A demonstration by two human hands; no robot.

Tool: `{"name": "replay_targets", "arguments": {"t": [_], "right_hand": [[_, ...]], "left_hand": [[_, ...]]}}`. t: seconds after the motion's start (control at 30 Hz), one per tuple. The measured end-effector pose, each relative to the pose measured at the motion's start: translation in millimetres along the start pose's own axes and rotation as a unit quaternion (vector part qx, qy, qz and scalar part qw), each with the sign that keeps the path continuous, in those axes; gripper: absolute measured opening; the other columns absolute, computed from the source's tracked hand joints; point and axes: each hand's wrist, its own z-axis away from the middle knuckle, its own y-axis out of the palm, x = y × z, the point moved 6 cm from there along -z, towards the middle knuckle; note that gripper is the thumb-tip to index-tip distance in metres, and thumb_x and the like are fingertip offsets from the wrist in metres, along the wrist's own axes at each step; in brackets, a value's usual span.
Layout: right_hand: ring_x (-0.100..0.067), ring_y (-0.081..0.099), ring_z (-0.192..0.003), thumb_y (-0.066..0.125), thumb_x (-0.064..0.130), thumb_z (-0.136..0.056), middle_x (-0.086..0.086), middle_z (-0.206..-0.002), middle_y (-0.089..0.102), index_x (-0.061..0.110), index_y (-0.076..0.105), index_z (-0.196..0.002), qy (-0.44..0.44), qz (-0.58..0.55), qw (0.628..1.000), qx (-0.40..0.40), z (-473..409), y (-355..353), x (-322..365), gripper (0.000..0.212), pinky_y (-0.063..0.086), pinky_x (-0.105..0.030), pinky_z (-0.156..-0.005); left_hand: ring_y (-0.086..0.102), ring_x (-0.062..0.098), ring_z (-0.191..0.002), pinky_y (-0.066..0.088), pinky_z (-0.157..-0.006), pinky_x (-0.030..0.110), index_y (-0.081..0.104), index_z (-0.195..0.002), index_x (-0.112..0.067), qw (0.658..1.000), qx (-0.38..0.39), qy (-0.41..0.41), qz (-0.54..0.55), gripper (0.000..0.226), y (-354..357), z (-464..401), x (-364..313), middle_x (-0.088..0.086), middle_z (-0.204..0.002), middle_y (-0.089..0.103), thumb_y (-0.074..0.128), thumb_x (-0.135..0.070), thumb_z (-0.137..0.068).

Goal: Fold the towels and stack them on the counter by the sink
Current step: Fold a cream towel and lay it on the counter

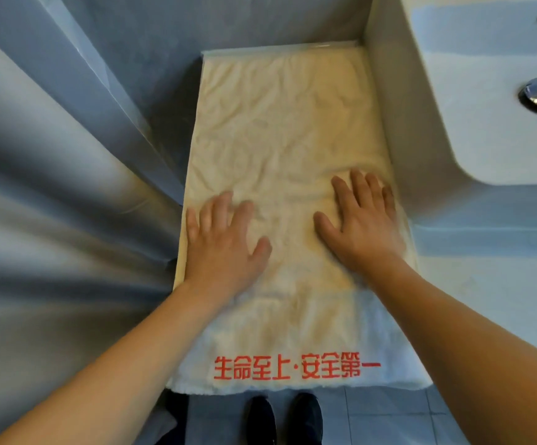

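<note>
Both our hands, left (225, 245) & right (361, 224), press flat on towel (280, 130); red print (296, 367) "生命至上·安全第一" at near edge, overhanging counter (472, 252).

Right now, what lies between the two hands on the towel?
In the head view, only bare wrinkled cream terry towel lies between the flat left hand and right hand; nothing else sits there.

Head view, steeply downward, close over counter (472, 284)
</note>
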Motion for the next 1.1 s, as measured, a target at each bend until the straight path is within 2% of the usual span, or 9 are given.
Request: {"name": "replay_targets", "arguments": {"t": [0.07,0.17,0.27,0.4,0.5,0.6,0.7,0.8,1.1], "right_hand": [[-0.024,-0.004,-0.150,0.024,0.067,-0.085,-0.005,-0.163,0.002,0.028,0.016,-0.154,-0.002,0.008,1.000,0.018,-3,2,2,0.080,-0.006,-0.041,-0.121],[-0.022,-0.009,-0.150,0.019,0.066,-0.088,-0.003,-0.164,-0.004,0.031,0.010,-0.155,0.004,0.015,1.000,0.016,-1,4,-2,0.076,-0.010,-0.039,-0.120],[-0.022,-0.005,-0.150,0.019,0.061,-0.091,-0.003,-0.164,0.004,0.030,0.017,-0.154,0.005,-0.001,1.000,-0.008,-4,2,-3,0.070,-0.008,-0.038,-0.120],[-0.027,0.007,-0.149,0.024,0.054,-0.092,-0.009,-0.161,0.017,0.025,0.030,-0.151,0.010,-0.027,0.999,-0.012,-8,2,1,0.066,-0.004,-0.038,-0.119],[-0.038,0.043,-0.129,0.038,0.037,-0.090,-0.018,-0.141,0.046,0.011,0.058,-0.129,0.010,-0.127,0.983,-0.130,-25,-28,5,0.051,0.024,-0.043,-0.111],[-0.031,0.042,-0.131,0.042,0.026,-0.091,-0.013,-0.143,0.045,0.013,0.055,-0.130,0.042,-0.188,0.954,-0.229,-87,-63,12,0.044,0.029,-0.042,-0.110],[-0.029,0.014,-0.147,0.032,0.035,-0.097,-0.011,-0.159,0.021,0.018,0.034,-0.148,0.071,-0.109,0.985,-0.114,-177,-58,17,0.054,0.007,-0.046,-0.120],[-0.033,0.001,-0.149,0.023,0.051,-0.097,-0.014,-0.162,0.005,0.021,0.016,-0.155,0.055,0.005,0.998,-0.007,-234,-33,5,0.066,-0.003,-0.051,-0.119],[-0.030,-0.007,-0.149,0.018,0.071,-0.088,-0.010,-0.163,-0.002,0.029,0.009,-0.155,0.044,0.040,0.998,-0.007,-263,-12,-8,0.080,-0.006,-0.050,-0.119]], "left_hand": [[0.006,0.030,-0.149,0.001,-0.119,0.057,0.030,-0.148,-0.027,0.999,-0.037,0.003,0.040,0.060,-14,-51,-10,0.007,-0.161,0.011,0.034,-0.052,-0.094],[-0.012,0.028,-0.151,-0.010,-0.115,0.063,0.011,-0.155,-0.037,0.999,-0.007,0.028,0.014,0.061,-11,-134,-28,0.000,-0.165,-0.007,0.026,-0.055,-0.098],[-0.016,0.027,-0.150,-0.008,-0.111,0.071,-0.001,-0.154,-0.043,0.999,0.041,-0.002,-0.018,0.066,10,-173,-19,-0.004,-0.165,-0.012,0.016,-0.066,-0.095],[-0.014,0.028,-0.151,-0.006,-0.111,0.072,-0.004,-0.154,-0.043,0.999,0.027,-0.021,-0.035,0.070,17,-177,-16,-0.004,-0.165,-0.010,0.013,-0.070,-0.091],[-0.015,0.028,-0.151,-0.005,-0.111,0.072,-0.004,-0.154,-0.043,0.999,0.025,-0.019,-0.034,0.071,14,-176,-21,-0.004,-0.165,-0.010,0.014,-0.070,-0.090],[-0.015,0.027,-0.151,-0.006,-0.112,0.071,-0.002,-0.154,-0.043,0.999,0.018,-0.014,-0.030,0.072,16,-174,-22,-0.004,-0.166,-0.010,0.016,-0.070,-0.091],[-0.015,0.026,-0.151,-0.007,-0.112,0.070,-0.003,-0.154,-0.044,0.999,0.016,-0.015,-0.031,0.072,16,-176,-22,-0.005,-0.165,-0.010,0.017,-0.070,-0.090],[-0.015,0.026,-0.151,-0.007,-0.112,0.070,-0.003,-0.154,-0.045,0.999,0.010,-0.011,-0.029,0.072,18,-177,-22,-0.006,-0.165,-0.011,0.017,-0.070,-0.089],[-0.021,0.022,-0.149,-0.017,-0.112,0.065,-0.001,-0.154,-0.041,1.000,-0.007,-0.001,0.021,0.072,7,-187,-18,-0.006,-0.163,-0.013,0.007,-0.068,-0.088]]}}
